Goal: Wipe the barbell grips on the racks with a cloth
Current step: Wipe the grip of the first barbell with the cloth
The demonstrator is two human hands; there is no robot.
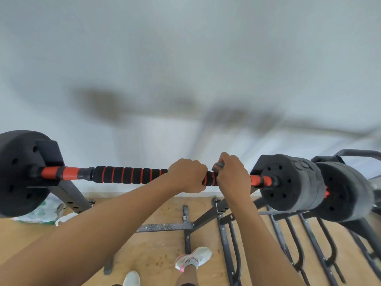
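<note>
- The bar [51, 172] lies across the rack [68, 195] between black plates [18, 174]. Whether the bare left stretch of its black-and-orange foam grip [127, 175] has been wiped cannot be told.
- The left hand [186, 175] is wrapped round the grip, holding no cloth, probably to steady it.
- Just beside it, the right hand [233, 176] curls over a grey cloth [218, 166] and presses it on the grip's right end, so wiping looks under way here.
- A second bar [346, 195] at far right likely remains to be wiped.
- The floor [156, 211] is pale wood and the wall [185, 58] is plain white.
</note>
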